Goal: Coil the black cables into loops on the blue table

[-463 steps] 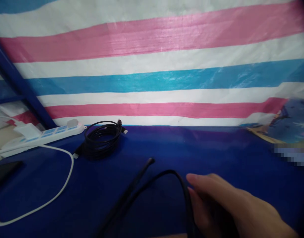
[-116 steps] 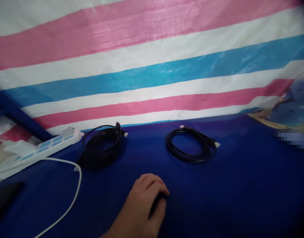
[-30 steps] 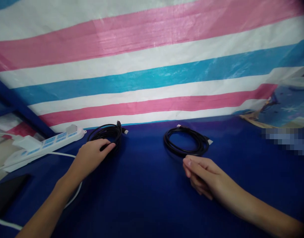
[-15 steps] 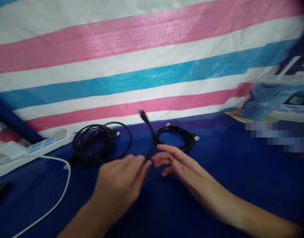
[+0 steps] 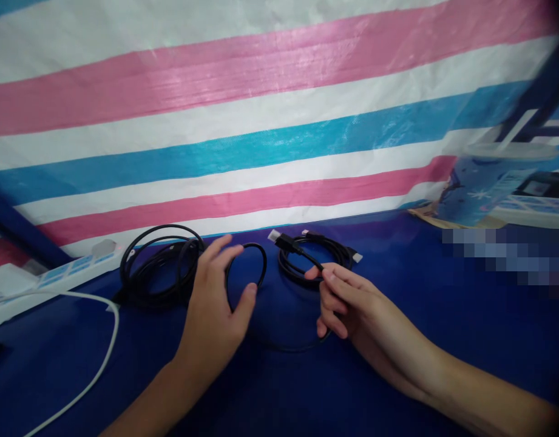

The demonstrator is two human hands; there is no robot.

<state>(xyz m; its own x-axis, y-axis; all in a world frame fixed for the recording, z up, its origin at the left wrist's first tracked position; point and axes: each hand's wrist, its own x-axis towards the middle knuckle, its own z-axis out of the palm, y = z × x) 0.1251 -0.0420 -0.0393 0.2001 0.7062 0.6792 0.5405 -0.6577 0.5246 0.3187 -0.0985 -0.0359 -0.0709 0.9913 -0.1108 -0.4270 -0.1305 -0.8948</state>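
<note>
My right hand (image 5: 347, 297) pinches a black cable just behind its plug (image 5: 288, 241), which points up and to the left. The plug has a flat metal end that looks like HDMI. From that hand the cable (image 5: 292, 349) sags in a curve along the table towards the left. My left hand (image 5: 220, 291) is open, thumb and fingers apart, in front of a loop of black cable (image 5: 264, 261). Just left of it lies a larger loose coil of black cable (image 5: 156, 273), partly hidden by the hand. A smaller black cable coil (image 5: 327, 255) with plugs at its ends rests behind my right hand.
A white power strip (image 5: 83, 267) and a white cable (image 5: 110, 346) lie on the left of the blue table (image 5: 397, 315). At the back right stands a blue cup with a straw (image 5: 474, 188), near another power strip (image 5: 534, 209). A striped sheet (image 5: 243, 152) hangs behind.
The plug end of the cable has passed from my left hand to my right hand. My left hand has opened and moved slightly left, and the cable now stretches between the coil and my right hand.
</note>
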